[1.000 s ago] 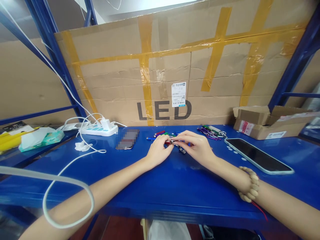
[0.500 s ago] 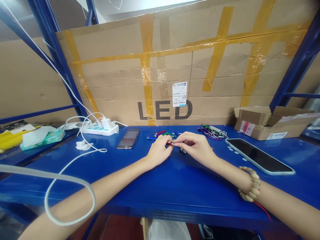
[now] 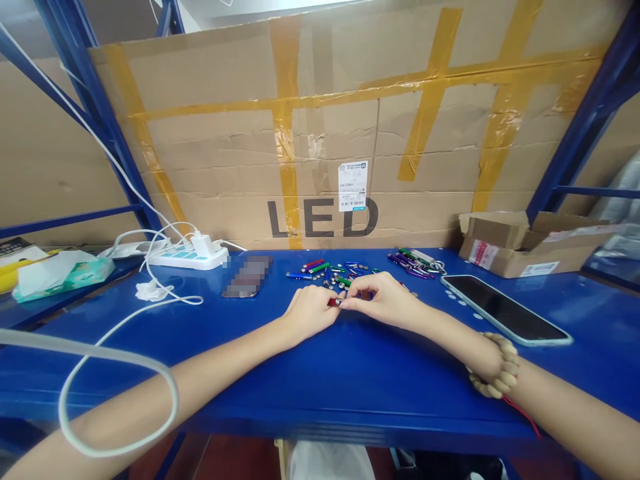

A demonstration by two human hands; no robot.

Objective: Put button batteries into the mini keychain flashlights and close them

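A small red metal tube [image 3: 333, 302], like a keychain flashlight, is held between my two hands over the blue table. My left hand [image 3: 311, 312] has its fingers wrapped round the tube's body, hiding most of it. At the tube's silvery right end, my right hand [image 3: 384, 298] pinches with thumb and forefinger. Just beyond my hands lies a loose group of similar tubes, among them a blue tube [image 3: 299, 275] and a green tube [image 3: 317, 269], with small round silvery pieces [image 3: 341, 279] scattered among them.
Farther right lie a pile of coloured tubes [image 3: 413, 263], a phone [image 3: 505, 310] and an open carton [image 3: 500, 257]. On the left are another phone [image 3: 249, 277], a power strip [image 3: 193, 258] and a white cable [image 3: 173, 393] looping over my left forearm. A cardboard sheet [image 3: 225, 160] stands behind.
My hands have lowered slightly toward me, still together on the red tube. The view has shifted a little, and more of the loose tubes and round pieces now shows behind my hands.
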